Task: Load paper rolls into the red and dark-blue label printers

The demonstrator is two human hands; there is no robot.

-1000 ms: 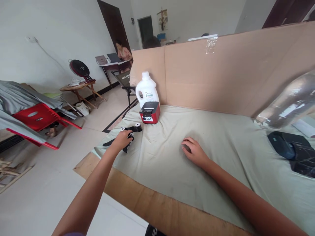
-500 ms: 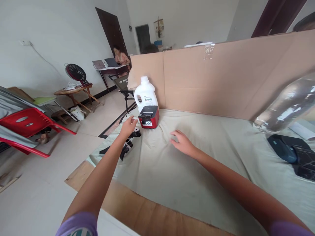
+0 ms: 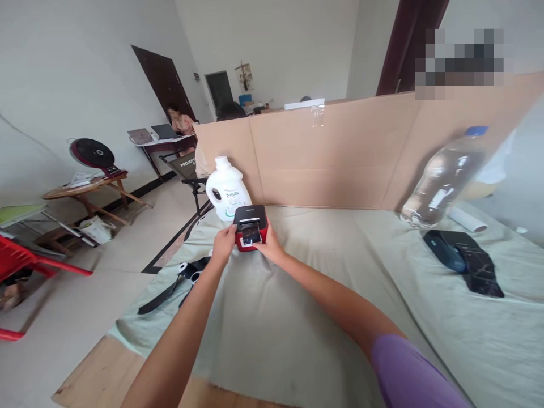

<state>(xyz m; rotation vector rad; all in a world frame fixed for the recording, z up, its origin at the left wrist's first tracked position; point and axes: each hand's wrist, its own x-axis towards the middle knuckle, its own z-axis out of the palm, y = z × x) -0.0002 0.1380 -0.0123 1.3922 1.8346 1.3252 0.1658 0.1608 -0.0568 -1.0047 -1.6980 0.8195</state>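
Grip is two-handed: left hand [image 3: 224,243] and right hand [image 3: 272,245] clasp the printer [image 3: 250,213] by its sides, fingers partly curled. It is just in front of the bottle [image 3: 229,195]; a careless backward push could topple the bottle.

White walls [image 3: 280,45] rise above a pale floor [image 3: 130,241]. A fan [image 3: 92,153] sits on a table [image 3: 96,184] near a red chair [image 3: 17,258]; farther back is a dark door [image 3: 156,79].

Behind the boxy red-and-black plastic machine [image 3: 250,213] stands a white plastic jug [image 3: 232,190] with green markings; beneath the machine, pale-green cloth [image 3: 331,243].
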